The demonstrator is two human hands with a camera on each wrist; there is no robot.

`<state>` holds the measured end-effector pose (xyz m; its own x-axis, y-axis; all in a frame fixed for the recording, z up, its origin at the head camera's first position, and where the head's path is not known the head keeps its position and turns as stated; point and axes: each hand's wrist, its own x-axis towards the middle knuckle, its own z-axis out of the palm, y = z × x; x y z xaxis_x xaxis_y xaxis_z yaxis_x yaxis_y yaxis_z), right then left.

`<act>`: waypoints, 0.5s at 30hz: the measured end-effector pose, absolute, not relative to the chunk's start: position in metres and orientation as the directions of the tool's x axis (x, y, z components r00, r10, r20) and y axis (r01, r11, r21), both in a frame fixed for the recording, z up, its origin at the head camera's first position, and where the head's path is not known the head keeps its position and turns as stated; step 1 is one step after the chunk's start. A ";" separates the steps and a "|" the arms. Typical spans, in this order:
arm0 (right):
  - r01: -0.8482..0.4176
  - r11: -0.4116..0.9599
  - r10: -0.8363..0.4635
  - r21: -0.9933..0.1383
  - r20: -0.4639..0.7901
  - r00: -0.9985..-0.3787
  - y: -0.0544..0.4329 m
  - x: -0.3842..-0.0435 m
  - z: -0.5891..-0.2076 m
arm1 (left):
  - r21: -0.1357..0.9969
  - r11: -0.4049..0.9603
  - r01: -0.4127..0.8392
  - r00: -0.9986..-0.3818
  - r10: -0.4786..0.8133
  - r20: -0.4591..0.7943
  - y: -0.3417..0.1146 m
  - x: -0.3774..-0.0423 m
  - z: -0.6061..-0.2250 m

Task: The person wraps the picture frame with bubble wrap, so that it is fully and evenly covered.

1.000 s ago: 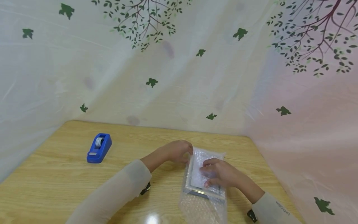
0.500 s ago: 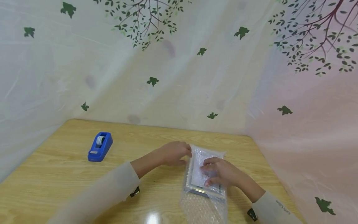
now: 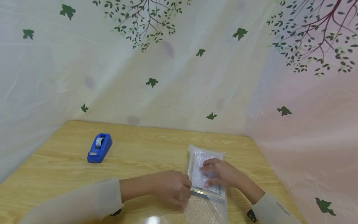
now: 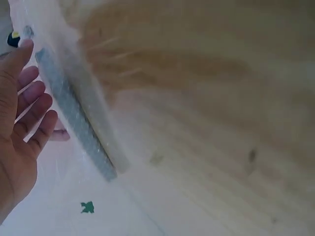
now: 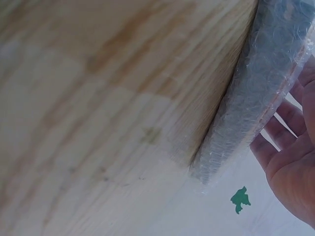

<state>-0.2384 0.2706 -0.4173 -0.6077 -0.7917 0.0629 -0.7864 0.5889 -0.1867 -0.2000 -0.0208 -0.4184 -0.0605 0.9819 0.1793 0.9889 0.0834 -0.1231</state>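
Note:
A picture frame [image 3: 199, 192] with a silvery-gold edge lies on the table, covered by clear bubble wrap [image 3: 202, 210] that trails towards me. My right hand [image 3: 225, 174] rests on top of the frame with its fingers spread. At the frame's near left corner is my left hand [image 3: 172, 186], slightly blurred, fingertips right at the wrap's edge. In the left wrist view, the fingers of that left hand [image 4: 24, 105] are loosely bent beside the wrapped side [image 4: 76, 118]. The right wrist view has the thick wrapped side [image 5: 241, 93] with my right hand [image 5: 293, 147] beyond it.
A blue tape dispenser [image 3: 99, 148] with a roll of tape stands at the left of the wooden table [image 3: 145, 143]. Behind the table hangs a pale curtain [image 3: 179, 99] printed with leaves and branches.
My left hand has moved from the frame's far left corner along its left side towards me, to the near corner. The right hand and the frame have stayed in place.

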 end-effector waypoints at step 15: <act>-0.760 0.617 -0.771 -0.202 0.036 -0.636 0.270 -0.235 -0.416 | -0.447 -0.049 0.893 0.080 0.995 0.051 -0.011 -0.179 -0.419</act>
<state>-0.2353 0.2702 -0.4156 -0.6358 -0.7710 0.0364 -0.7603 0.6174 -0.2017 -0.1791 -0.0106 -0.4192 0.0800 0.9955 0.0510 0.8934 -0.0490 -0.4465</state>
